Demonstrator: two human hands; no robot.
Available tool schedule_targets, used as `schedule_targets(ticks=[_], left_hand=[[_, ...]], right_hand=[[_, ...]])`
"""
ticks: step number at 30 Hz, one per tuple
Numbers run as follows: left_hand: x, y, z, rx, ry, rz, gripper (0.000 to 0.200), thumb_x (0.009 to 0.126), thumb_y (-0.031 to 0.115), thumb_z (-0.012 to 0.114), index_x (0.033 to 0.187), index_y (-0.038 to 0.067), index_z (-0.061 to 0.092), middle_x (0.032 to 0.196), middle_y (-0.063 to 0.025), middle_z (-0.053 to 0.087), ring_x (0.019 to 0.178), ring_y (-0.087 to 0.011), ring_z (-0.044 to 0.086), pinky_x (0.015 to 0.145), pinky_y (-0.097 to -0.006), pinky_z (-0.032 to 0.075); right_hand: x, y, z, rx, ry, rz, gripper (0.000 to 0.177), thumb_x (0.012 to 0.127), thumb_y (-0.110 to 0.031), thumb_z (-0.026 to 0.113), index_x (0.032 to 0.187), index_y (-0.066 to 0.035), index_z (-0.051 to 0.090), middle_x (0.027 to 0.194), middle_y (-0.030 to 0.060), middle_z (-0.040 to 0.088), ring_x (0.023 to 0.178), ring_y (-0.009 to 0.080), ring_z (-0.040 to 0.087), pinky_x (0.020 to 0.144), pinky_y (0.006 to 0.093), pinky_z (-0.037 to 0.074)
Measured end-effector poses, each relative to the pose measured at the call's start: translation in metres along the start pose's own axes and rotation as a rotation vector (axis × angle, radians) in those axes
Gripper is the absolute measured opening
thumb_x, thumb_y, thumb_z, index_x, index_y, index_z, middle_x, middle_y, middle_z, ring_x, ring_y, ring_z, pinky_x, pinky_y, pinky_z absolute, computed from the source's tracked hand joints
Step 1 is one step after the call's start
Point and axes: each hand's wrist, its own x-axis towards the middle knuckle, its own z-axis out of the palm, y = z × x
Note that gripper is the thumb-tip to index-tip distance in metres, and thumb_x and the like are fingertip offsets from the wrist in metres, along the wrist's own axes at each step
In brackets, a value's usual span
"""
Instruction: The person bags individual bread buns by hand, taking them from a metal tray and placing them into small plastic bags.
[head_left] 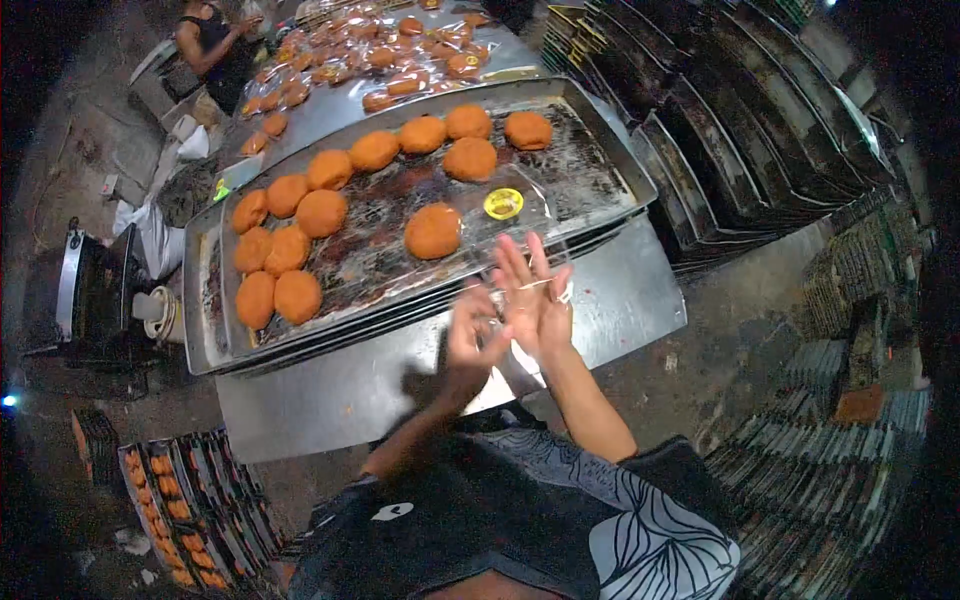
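A clear plastic bag (540, 205) with a round yellow label (503, 204) spreads over the tray's right part, and its near edge glints across the fingers of my right hand (535, 300). That hand is palm up, fingers stretched toward the bag, which it holds. Close beside it on the left, my left hand (470, 330) has its fingers loosely curved and apart, slightly blurred. A round orange-brown bun (433, 231) lies at the bag's left side, just beyond my hands. Several similar buns (326, 213) stand along the left and far sides of the dark, worn metal tray (370, 262).
The stacked trays rest on a metal table (630, 290). Behind them lie many bagged buns (380, 55). A person (208, 45) is at the far left. Tray stacks (760, 140) stand at right, and a rack of buns (175, 500) stands at lower left.
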Motion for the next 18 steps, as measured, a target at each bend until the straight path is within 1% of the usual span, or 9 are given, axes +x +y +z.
schedule_targets(ticks=[2, 3, 5, 6, 8, 10, 14, 16, 18], left_hand=[[0.027, 0.037, -0.011, -0.773, 0.425, -0.262, 0.038, 0.079, 0.007, 0.052, 0.114, 0.005, 0.038, 0.087, -0.0102, 0.055, 0.074, -0.0201, 0.056, 0.065, -0.0308, 0.046], [0.030, 0.049, -0.032, -0.719, 0.280, -0.251, 0.031, 0.081, 0.009, 0.051, 0.110, 0.005, 0.041, 0.085, -0.0097, 0.055, 0.075, -0.0200, 0.056, 0.068, -0.0311, 0.047], [0.036, 0.043, -0.094, -0.712, 0.117, -0.285, 0.023, 0.084, 0.013, 0.048, 0.105, 0.006, 0.046, 0.082, -0.0089, 0.055, 0.077, -0.0191, 0.056, 0.074, -0.0300, 0.046], [0.038, 0.044, -0.108, -0.755, 0.253, -0.184, 0.022, 0.084, 0.015, 0.049, 0.105, 0.007, 0.048, 0.085, -0.0072, 0.054, 0.080, -0.0182, 0.055, 0.077, -0.0344, 0.045], [0.042, 0.064, -0.132, -0.662, 0.547, -0.080, 0.022, 0.084, 0.015, 0.048, 0.105, 0.008, 0.048, 0.089, -0.0051, 0.053, 0.086, -0.0180, 0.052, 0.079, -0.0399, 0.043], [0.041, 0.085, -0.150, -0.668, 0.541, -0.073, 0.014, 0.084, 0.016, 0.047, 0.094, 0.008, 0.052, 0.089, -0.0026, 0.055, 0.091, -0.0185, 0.052, 0.088, -0.0467, 0.039], [0.042, 0.095, -0.190, -0.781, 0.635, -0.039, 0.036, 0.076, 0.023, 0.052, 0.107, 0.007, 0.043, 0.108, -0.0087, 0.044, 0.109, -0.0268, 0.040, 0.092, -0.0549, 0.032], [0.047, 0.094, -0.201, -0.840, 0.725, 0.062, 0.037, 0.075, 0.021, 0.051, 0.107, 0.006, 0.040, 0.112, -0.0114, 0.041, 0.109, -0.0282, 0.040, 0.090, -0.0552, 0.033], [0.055, 0.092, -0.192, -0.908, 0.780, 0.055, 0.042, 0.076, 0.019, 0.050, 0.112, 0.004, 0.036, 0.114, -0.0134, 0.040, 0.110, -0.0303, 0.039, 0.091, -0.0545, 0.033]], right_hand=[[0.000, 0.041, 0.005, 0.253, -0.147, 0.333, 0.055, 0.082, -0.038, 0.047, 0.126, -0.009, 0.031, 0.122, 0.0114, 0.043, 0.109, 0.0233, 0.044, 0.092, 0.0357, 0.037], [0.000, 0.065, 0.002, 0.248, -0.201, 0.591, 0.054, 0.081, -0.031, 0.052, 0.126, -0.009, 0.031, 0.123, 0.0123, 0.042, 0.109, 0.0242, 0.045, 0.091, 0.0359, 0.038], [0.024, 0.061, 0.003, -0.815, -0.549, 0.614, 0.062, 0.076, -0.021, 0.061, 0.129, -0.012, 0.029, 0.122, 0.0120, 0.043, 0.109, 0.0258, 0.044, 0.092, 0.0368, 0.037], [0.057, 0.044, 0.004, -1.445, -0.882, 0.565, 0.065, 0.074, -0.018, 0.063, 0.129, -0.012, 0.029, 0.122, 0.0132, 0.042, 0.110, 0.0270, 0.043, 0.093, 0.0378, 0.035], [0.127, 0.029, 0.011, -1.889, -1.350, -0.444, 0.070, 0.066, -0.032, 0.066, 0.126, -0.011, 0.036, 0.123, 0.0138, 0.042, 0.108, 0.0309, 0.045, 0.090, 0.0408, 0.036], [0.177, 0.021, -0.023, -2.462, -1.565, -0.433, 0.068, 0.063, -0.034, 0.067, 0.121, -0.009, 0.043, 0.123, 0.0163, 0.041, 0.107, 0.0321, 0.045, 0.091, 0.0393, 0.035], [0.167, 0.056, -0.040, -2.279, -1.069, -0.024, 0.066, 0.059, -0.033, 0.069, 0.117, -0.008, 0.048, 0.121, 0.0196, 0.041, 0.107, 0.0325, 0.045, 0.091, 0.0380, 0.035], [0.120, 0.075, -0.017, -1.550, -0.361, 0.368, 0.070, 0.060, -0.024, 0.068, 0.123, -0.007, 0.041, 0.124, 0.0178, 0.038, 0.110, 0.0321, 0.041, 0.095, 0.0374, 0.030], [0.068, 0.093, 0.021, -1.762, -0.404, -0.358, 0.070, 0.055, -0.029, 0.071, 0.116, -0.004, 0.047, 0.118, 0.0193, 0.043, 0.103, 0.0334, 0.045, 0.089, 0.0390, 0.036]])
